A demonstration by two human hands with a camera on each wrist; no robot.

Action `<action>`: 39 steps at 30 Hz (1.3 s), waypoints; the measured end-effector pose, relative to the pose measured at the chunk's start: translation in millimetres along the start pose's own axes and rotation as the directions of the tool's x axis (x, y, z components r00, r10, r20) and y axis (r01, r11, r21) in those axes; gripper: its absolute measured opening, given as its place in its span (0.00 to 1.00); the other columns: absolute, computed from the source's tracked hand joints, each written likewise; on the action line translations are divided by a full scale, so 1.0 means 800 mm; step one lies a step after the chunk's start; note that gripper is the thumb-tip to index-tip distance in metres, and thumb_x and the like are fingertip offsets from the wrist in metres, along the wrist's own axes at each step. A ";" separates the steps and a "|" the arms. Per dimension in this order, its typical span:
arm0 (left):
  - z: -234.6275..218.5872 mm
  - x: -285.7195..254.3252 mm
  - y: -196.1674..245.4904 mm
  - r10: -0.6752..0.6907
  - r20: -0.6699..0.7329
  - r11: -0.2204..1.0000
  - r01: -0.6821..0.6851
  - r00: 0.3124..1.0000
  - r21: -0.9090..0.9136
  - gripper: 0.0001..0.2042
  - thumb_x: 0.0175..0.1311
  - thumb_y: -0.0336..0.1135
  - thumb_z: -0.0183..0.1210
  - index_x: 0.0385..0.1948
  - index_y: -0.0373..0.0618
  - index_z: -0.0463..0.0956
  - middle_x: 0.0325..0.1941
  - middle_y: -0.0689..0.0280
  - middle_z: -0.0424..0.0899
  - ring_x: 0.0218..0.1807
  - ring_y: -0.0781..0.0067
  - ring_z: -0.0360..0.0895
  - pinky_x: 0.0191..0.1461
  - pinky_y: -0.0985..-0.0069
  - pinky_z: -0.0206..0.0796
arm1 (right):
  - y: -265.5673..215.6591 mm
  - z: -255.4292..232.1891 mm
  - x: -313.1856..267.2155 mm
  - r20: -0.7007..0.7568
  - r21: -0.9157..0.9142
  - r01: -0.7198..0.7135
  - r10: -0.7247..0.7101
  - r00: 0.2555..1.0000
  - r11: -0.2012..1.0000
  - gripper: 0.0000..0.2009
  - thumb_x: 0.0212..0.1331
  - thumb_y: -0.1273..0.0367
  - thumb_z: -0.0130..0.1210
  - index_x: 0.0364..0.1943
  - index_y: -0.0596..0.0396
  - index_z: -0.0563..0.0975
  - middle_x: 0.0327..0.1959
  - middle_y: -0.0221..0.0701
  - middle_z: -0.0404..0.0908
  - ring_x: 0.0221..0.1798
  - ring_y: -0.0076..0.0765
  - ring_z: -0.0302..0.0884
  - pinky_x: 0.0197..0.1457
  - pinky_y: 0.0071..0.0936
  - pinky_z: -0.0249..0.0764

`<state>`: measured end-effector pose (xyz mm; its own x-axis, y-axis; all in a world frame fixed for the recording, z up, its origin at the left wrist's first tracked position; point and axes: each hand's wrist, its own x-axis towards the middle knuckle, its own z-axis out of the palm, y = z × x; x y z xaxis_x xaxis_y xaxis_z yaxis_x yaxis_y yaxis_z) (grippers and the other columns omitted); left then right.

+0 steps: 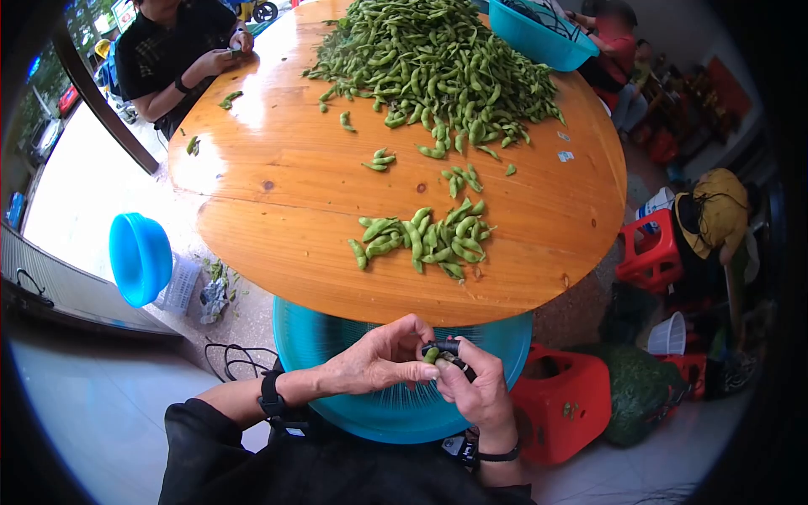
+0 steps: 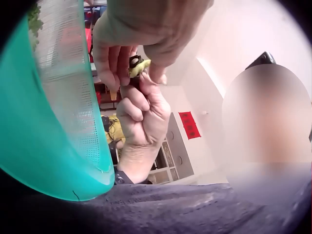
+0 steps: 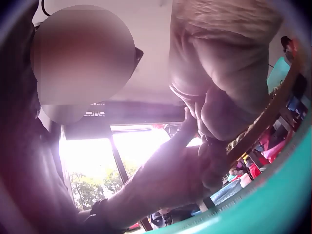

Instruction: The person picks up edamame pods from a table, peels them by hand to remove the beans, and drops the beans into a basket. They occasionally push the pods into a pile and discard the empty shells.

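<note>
Over a teal basin [image 1: 295, 337], both hands meet in front of the person's body. The left hand [image 1: 383, 358] pinches a green soybean pod [image 1: 432, 355] between thumb and fingers. The right hand [image 1: 480, 387] is curled right at the same pod, with a small black tool [image 1: 450, 346] in its fingers; I cannot tell the tool's exact kind. In the left wrist view, the pod [image 2: 140, 68] shows yellow-green beside a dark piece, between the two hands' fingertips. From the right wrist, the hands themselves cover the pod.
A small group of pods [image 1: 429, 240] lies near the front edge of the wooden table [image 1: 278, 227], with a large heap [image 1: 438, 67] behind. Red stools [image 1: 560, 404] stand at the right, blue basins [image 1: 139, 259] at the left. Another person [image 1: 181, 59] sits across at the left.
</note>
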<state>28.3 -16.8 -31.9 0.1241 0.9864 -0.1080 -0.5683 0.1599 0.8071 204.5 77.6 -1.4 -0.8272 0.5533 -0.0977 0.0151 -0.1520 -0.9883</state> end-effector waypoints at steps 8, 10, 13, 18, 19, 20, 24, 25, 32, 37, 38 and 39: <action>0.015 -0.012 0.015 0.296 -0.036 0.550 -0.139 0.955 0.823 0.11 0.71 0.31 0.54 0.49 0.36 0.70 0.36 0.45 0.82 0.34 0.44 0.82 0.34 0.61 0.73 | 0.004 0.005 0.007 -0.039 -0.498 0.218 -0.272 0.961 0.839 0.04 0.59 0.75 0.57 0.32 0.65 0.76 0.25 0.31 0.72 0.22 0.22 0.73 0.25 0.25 0.68; 0.011 -0.014 0.015 0.215 -0.044 0.564 -0.087 0.976 0.821 0.16 0.74 0.30 0.51 0.59 0.37 0.67 0.31 0.55 0.83 0.30 0.61 0.82 0.37 0.70 0.74 | 0.006 0.007 0.005 -0.085 -0.509 0.153 -0.226 0.970 0.847 0.04 0.57 0.76 0.57 0.32 0.65 0.76 0.25 0.33 0.73 0.23 0.29 0.74 0.27 0.28 0.70; 0.017 -0.014 0.024 0.068 -0.130 0.767 0.031 0.989 0.641 0.19 0.76 0.31 0.46 0.65 0.37 0.65 0.32 0.61 0.82 0.31 0.72 0.78 0.39 0.73 0.72 | 0.009 0.021 0.003 -0.157 -0.618 0.130 -0.284 0.946 0.775 0.03 0.55 0.77 0.57 0.30 0.64 0.75 0.27 0.40 0.74 0.26 0.45 0.76 0.31 0.36 0.73; 0.029 -0.011 -0.003 -0.052 -0.291 0.957 0.131 0.955 0.257 0.19 0.74 0.29 0.40 0.63 0.37 0.69 0.43 0.66 0.81 0.40 0.82 0.74 0.45 0.79 0.70 | 0.023 0.056 -0.003 -0.235 -0.824 0.080 -0.467 0.852 0.561 0.05 0.54 0.78 0.57 0.34 0.65 0.75 0.35 0.47 0.75 0.34 0.58 0.77 0.35 0.45 0.74; 0.028 -0.010 -0.013 -0.026 -0.316 0.991 0.066 0.948 0.116 0.19 0.72 0.27 0.39 0.61 0.36 0.71 0.44 0.65 0.81 0.40 0.82 0.74 0.46 0.80 0.71 | 0.025 0.060 -0.006 -0.222 -0.846 0.056 -0.445 0.868 0.531 0.06 0.54 0.78 0.58 0.36 0.65 0.75 0.38 0.50 0.75 0.36 0.59 0.78 0.36 0.46 0.75; 0.028 -0.009 -0.021 -0.004 -0.345 1.000 -0.005 0.939 -0.025 0.20 0.69 0.25 0.38 0.59 0.36 0.72 0.45 0.65 0.81 0.41 0.82 0.74 0.47 0.80 0.71 | 0.028 0.064 -0.007 -0.219 -0.846 0.057 -0.443 0.869 0.530 0.06 0.54 0.78 0.58 0.36 0.65 0.75 0.38 0.50 0.75 0.36 0.59 0.78 0.36 0.46 0.75; 0.034 -0.008 -0.020 -0.047 -0.353 0.992 0.002 0.934 -0.125 0.21 0.66 0.23 0.37 0.57 0.35 0.73 0.49 0.63 0.81 0.45 0.82 0.75 0.50 0.80 0.71 | 0.037 0.067 -0.004 -0.158 -0.899 0.129 -0.584 0.796 0.419 0.06 0.56 0.77 0.58 0.36 0.65 0.76 0.38 0.51 0.76 0.36 0.60 0.79 0.37 0.45 0.77; 0.038 -0.005 -0.022 -0.071 -0.356 0.968 -0.021 0.932 -0.250 0.17 0.71 0.26 0.40 0.57 0.37 0.73 0.46 0.66 0.80 0.42 0.82 0.74 0.47 0.80 0.70 | 0.035 0.063 -0.004 -0.192 -0.867 0.135 -0.572 0.798 0.480 0.06 0.56 0.77 0.57 0.37 0.65 0.77 0.36 0.50 0.77 0.34 0.59 0.79 0.37 0.44 0.77; 0.024 -0.006 -0.026 -0.032 -0.221 0.990 0.000 0.975 -0.143 0.10 0.79 0.38 0.45 0.44 0.43 0.73 0.33 0.73 0.75 0.33 0.84 0.70 0.38 0.83 0.65 | 0.031 0.037 -0.013 -0.330 -0.494 0.127 -0.320 0.888 0.860 0.06 0.64 0.74 0.52 0.38 0.64 0.77 0.26 0.28 0.74 0.22 0.18 0.69 0.22 0.19 0.64; 0.028 -0.011 -0.008 -0.121 -0.317 0.992 0.124 0.941 -0.011 0.13 0.80 0.39 0.43 0.38 0.43 0.73 0.27 0.74 0.73 0.24 0.85 0.67 0.30 0.84 0.62 | 0.014 0.020 -0.010 -0.215 0.375 -0.064 0.154 0.964 0.925 0.08 0.68 0.74 0.49 0.45 0.64 0.76 0.26 0.26 0.72 0.20 0.14 0.59 0.19 0.14 0.54; 0.026 -0.011 -0.009 -0.129 -0.307 0.992 0.121 0.943 -0.043 0.13 0.80 0.39 0.43 0.38 0.43 0.73 0.26 0.74 0.73 0.24 0.85 0.67 0.29 0.84 0.62 | 0.016 0.012 -0.009 -0.123 0.561 -0.113 0.218 0.968 0.820 0.09 0.69 0.74 0.50 0.47 0.64 0.77 0.28 0.27 0.74 0.21 0.14 0.60 0.20 0.15 0.54; 0.025 -0.011 -0.010 -0.136 -0.296 0.990 0.119 0.945 -0.076 0.13 0.80 0.39 0.43 0.38 0.43 0.73 0.26 0.74 0.73 0.23 0.85 0.66 0.28 0.84 0.62 | 0.019 0.006 -0.007 -0.079 0.601 -0.117 0.205 0.976 0.791 0.09 0.69 0.73 0.50 0.48 0.62 0.77 0.29 0.29 0.74 0.20 0.15 0.57 0.19 0.14 0.52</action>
<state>48.1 -27.5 -25.9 -0.0466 0.9222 -0.3839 -0.6095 0.2783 0.7423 207.0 68.0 -15.5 -0.7593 0.5737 -0.3070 -0.2285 -0.6768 -0.6998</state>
